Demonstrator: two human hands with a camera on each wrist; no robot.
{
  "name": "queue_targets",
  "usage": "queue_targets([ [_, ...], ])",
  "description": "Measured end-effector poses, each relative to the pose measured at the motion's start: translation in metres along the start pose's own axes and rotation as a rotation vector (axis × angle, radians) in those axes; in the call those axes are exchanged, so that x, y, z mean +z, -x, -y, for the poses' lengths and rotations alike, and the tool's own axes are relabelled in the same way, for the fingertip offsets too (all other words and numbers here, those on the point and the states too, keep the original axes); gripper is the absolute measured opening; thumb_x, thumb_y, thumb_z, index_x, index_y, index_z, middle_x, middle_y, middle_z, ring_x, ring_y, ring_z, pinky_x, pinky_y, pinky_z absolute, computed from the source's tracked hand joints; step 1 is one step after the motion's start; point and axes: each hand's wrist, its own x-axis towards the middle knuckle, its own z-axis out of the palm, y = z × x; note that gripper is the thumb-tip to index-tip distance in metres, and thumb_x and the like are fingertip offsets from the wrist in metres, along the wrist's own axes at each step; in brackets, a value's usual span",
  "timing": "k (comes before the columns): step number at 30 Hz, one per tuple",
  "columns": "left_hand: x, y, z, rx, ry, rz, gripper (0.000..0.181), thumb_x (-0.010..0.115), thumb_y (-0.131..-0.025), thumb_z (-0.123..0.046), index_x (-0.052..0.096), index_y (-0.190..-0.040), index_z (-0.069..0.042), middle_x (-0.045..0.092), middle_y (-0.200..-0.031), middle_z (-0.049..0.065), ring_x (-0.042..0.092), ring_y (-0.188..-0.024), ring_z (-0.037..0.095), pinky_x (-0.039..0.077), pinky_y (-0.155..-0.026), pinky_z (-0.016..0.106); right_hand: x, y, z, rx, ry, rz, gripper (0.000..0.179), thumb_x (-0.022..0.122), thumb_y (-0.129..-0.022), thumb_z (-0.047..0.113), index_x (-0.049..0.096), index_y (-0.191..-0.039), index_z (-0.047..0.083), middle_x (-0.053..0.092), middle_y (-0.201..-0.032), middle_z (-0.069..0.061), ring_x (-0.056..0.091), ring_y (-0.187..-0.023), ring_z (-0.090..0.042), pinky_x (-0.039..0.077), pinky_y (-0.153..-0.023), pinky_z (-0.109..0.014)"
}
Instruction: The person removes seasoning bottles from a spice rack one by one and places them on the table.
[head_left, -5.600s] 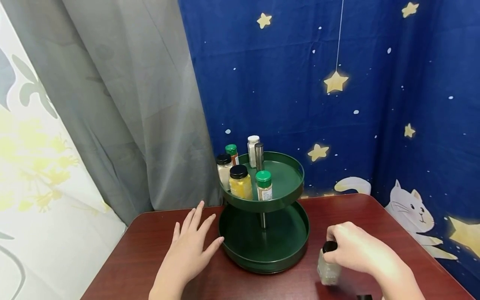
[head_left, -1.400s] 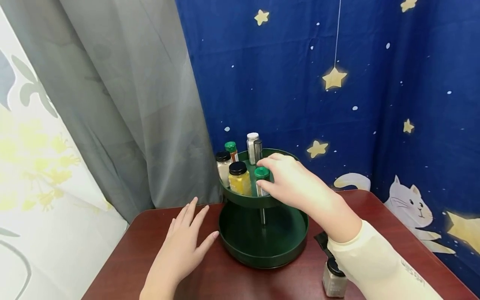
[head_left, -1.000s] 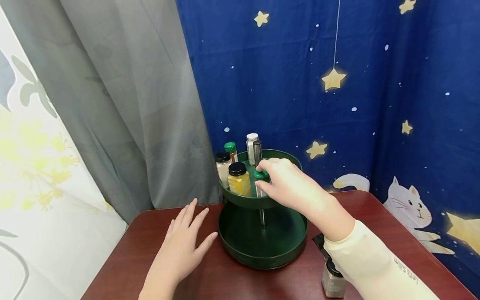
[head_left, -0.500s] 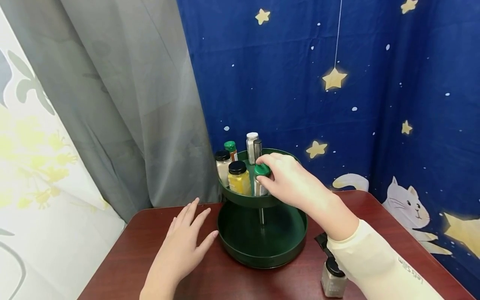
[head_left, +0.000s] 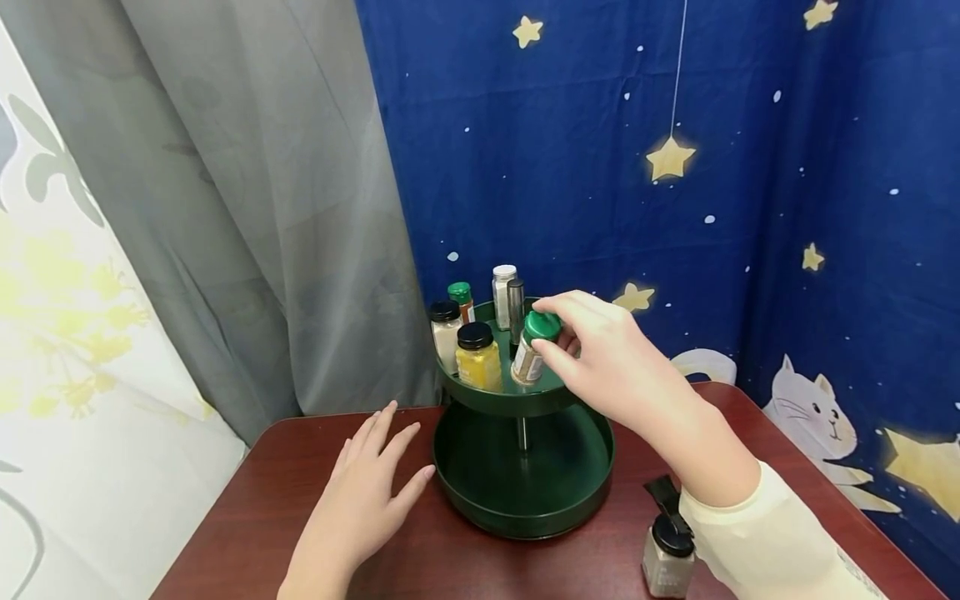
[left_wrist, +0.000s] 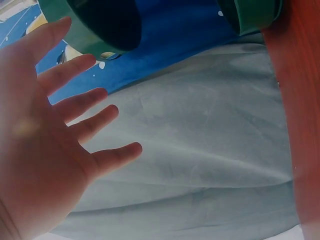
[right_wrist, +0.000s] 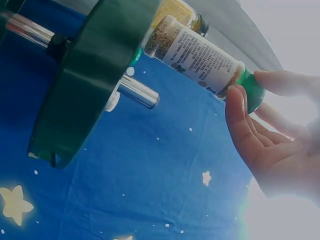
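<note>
Now I see the right hand pinching one green-capped bottle, tilted over the upper of two trays, near four jars; the left hand is spread wide, holding nothing; one more jar stands on the tabletop.

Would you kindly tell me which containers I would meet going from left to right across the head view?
Pale jar with a black lid, yellow jar, white-lidded jar, tilted green-lidded bottle held by the right hand, black-lidded jar on the table; I left out the rear green-lidded bottle, which overlaps its neighbours.
</note>
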Motion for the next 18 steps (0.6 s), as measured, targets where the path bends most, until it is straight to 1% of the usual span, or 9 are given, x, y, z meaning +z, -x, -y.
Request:
queue_targets([
  [4,0.003,0.0,0.0,-0.001,0.004,-0.001,0.057,0.073,-0.101,-0.045,0.063,-0.149,-0.016,0.038,-0.172,0.013,0.037,-0.157,0.042,0.034,-0.12,0.076,-0.003,0.003,0.001,-0.026,0.012,-0.037,0.037,0.077,-0.097,0.007,0.07,-0.133,0.002,0.072,-0.124,-0.012,0.072,-0.084,-0.016,0.066,-0.075,-0.034],
  [7,0.005,-0.001,-0.001,-0.003,0.01,0.009,0.057,0.072,-0.101,-0.045,0.063,-0.149,-0.016,0.037,-0.172,0.013,0.037,-0.158,0.043,0.033,-0.121,0.075,-0.003,0.007,0.0,-0.032,0.009,-0.057,0.036,0.078,-0.096,0.007,0.071,-0.131,0.003,0.072,-0.122,-0.01,0.071,-0.083,-0.015,0.066,-0.073,-0.034],
  [10,0.007,-0.002,-0.002,-0.004,0.016,0.025,0.057,0.071,-0.101,-0.046,0.062,-0.149,-0.017,0.036,-0.174,0.012,0.035,-0.159,0.043,0.031,-0.123,0.075,-0.001,0.014,-0.001,-0.042,0.005,-0.098,0.034,0.079,-0.095,0.007,0.072,-0.129,0.005,0.073,-0.117,-0.007,0.07,-0.081,-0.012,0.065,-0.072,-0.033],
  [12,0.007,-0.004,-0.002,-0.002,0.016,0.033,0.057,0.071,-0.101,-0.047,0.062,-0.15,-0.018,0.034,-0.174,0.011,0.034,-0.16,0.043,0.03,-0.124,0.074,0.0,0.022,-0.003,-0.054,0.005,-0.139,0.035,0.081,-0.094,0.007,0.072,-0.127,0.006,0.073,-0.113,-0.005,0.069,-0.079,-0.009,0.064,-0.072,-0.031],
  [14,0.008,-0.005,-0.003,-0.001,0.014,0.038,0.057,0.071,-0.101,-0.047,0.062,-0.15,-0.019,0.034,-0.175,0.01,0.034,-0.16,0.042,0.029,-0.125,0.073,0.001,0.032,-0.004,-0.07,0.005,-0.19,0.038,0.083,-0.091,0.006,0.073,-0.127,0.007,0.074,-0.114,-0.004,0.07,-0.077,-0.007,0.064,-0.072,-0.026],
  [18,0.009,-0.006,-0.003,0.004,0.01,0.04,0.057,0.071,-0.101,-0.048,0.062,-0.15,-0.018,0.035,-0.174,0.01,0.034,-0.16,0.041,0.03,-0.125,0.073,0.003,0.05,-0.005,-0.107,-0.017,-0.29,0.046,0.087,-0.086,0.002,0.073,-0.129,0.007,0.074,-0.119,-0.003,0.07,-0.078,-0.004,0.059,-0.076,-0.012],
])
